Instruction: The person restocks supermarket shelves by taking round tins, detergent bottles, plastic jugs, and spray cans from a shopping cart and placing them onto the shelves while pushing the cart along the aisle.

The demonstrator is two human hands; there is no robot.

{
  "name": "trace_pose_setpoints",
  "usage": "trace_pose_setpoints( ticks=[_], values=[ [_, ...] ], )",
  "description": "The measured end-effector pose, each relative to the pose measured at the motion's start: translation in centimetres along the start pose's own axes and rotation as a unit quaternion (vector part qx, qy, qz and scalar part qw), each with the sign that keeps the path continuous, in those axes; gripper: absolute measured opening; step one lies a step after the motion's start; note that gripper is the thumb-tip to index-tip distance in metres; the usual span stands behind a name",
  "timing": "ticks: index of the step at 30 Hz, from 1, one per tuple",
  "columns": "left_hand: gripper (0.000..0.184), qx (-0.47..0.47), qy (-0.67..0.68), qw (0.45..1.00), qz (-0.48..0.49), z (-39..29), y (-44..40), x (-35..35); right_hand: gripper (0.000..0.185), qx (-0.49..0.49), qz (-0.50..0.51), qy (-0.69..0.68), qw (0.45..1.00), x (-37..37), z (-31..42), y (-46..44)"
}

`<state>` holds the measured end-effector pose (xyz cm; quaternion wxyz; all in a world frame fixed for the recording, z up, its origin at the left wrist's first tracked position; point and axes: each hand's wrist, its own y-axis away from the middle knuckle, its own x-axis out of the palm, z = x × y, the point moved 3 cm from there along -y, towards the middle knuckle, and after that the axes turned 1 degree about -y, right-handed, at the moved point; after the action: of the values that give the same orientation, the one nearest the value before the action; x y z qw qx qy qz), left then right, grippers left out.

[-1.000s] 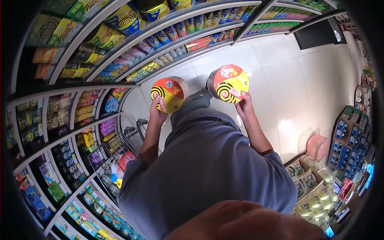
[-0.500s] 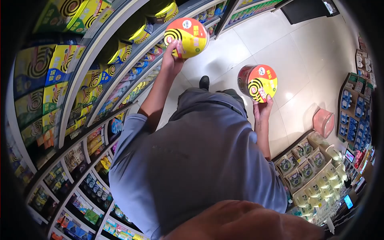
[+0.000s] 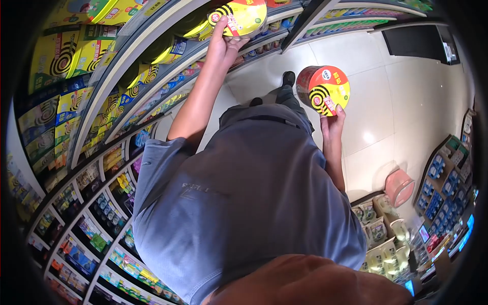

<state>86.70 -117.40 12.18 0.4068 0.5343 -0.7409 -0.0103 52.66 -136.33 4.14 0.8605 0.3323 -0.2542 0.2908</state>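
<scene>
My left hand [image 3: 223, 48] reaches up to the shelf at the top, its fingers closed around a mosquito coil tub [image 3: 246, 18] with a yellow and red lid and a black spiral. That tub overlaps the shelf edge; I cannot tell whether it rests there. Lower and to the right, my right hand [image 3: 333, 124] grips a second mosquito coil tub [image 3: 330, 89] by its lower edge, lid facing me, over the floor. Similar tubs [image 3: 165, 51] with dark sides stand on the shelf left of my left hand.
Curved shelves [image 3: 109, 81] of packaged goods run along my left. Pale floor tiles [image 3: 368, 96] lie ahead and right. A pink stool-like object [image 3: 399, 186] stands at the right, near a display of bagged goods [image 3: 389, 254]. A dark panel [image 3: 414, 44] is at the upper right.
My left hand has raised its tub up to the shelf. My right hand's tub has shifted slightly up and left in view. Both feet now show, and the camera view has turned.
</scene>
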Motion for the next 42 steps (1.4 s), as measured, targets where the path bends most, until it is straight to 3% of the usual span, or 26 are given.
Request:
trace_pose_setpoints(
  ticks=[5,8,16,21,26,32,35,38,42],
  values=[
    [0.050,0.023,0.067,0.986,-0.148,1.4,-4.2,2.1,0.070,0.052,0.070,0.045,0.995,0.0,4.6,-8.9],
    [0.066,0.041,0.099,0.983,-0.148,1.3,-6.0,2.8,0.072,0.075,0.134,0.059,0.986,0.7,7.2,-13.3],
    [0.048,0.055,0.054,0.963,-0.256,2.3,-9.1,1.9,0.073,0.121,0.210,0.061,0.968,4.4,9.6,-19.0],
    [0.045,0.100,0.110,0.952,-0.267,2.5,-10.1,2.6,0.076,0.158,0.197,0.070,0.965,5.5,9.0,-19.7],
    [0.043,0.094,0.053,0.955,-0.276,1.7,-10.1,3.4,0.082,0.188,0.188,0.109,0.958,5.8,9.3,-20.3],
    [0.043,0.059,0.067,0.963,-0.256,1.2,-13.0,1.5,0.079,0.202,0.227,0.100,0.947,6.2,9.0,-21.2],
    [0.043,-0.002,0.062,0.984,-0.169,0.6,-13.6,0.5,0.079,0.203,0.235,0.098,0.945,6.1,8.8,-21.3],
    [0.043,-0.008,0.016,0.981,-0.191,-0.2,-12.0,3.0,0.080,0.198,0.240,0.099,0.945,6.1,8.8,-21.4],
    [0.042,-0.045,0.009,0.980,-0.195,-0.6,-12.5,1.4,0.080,0.191,0.237,0.108,0.946,5.9,9.2,-21.2]
  ],
)
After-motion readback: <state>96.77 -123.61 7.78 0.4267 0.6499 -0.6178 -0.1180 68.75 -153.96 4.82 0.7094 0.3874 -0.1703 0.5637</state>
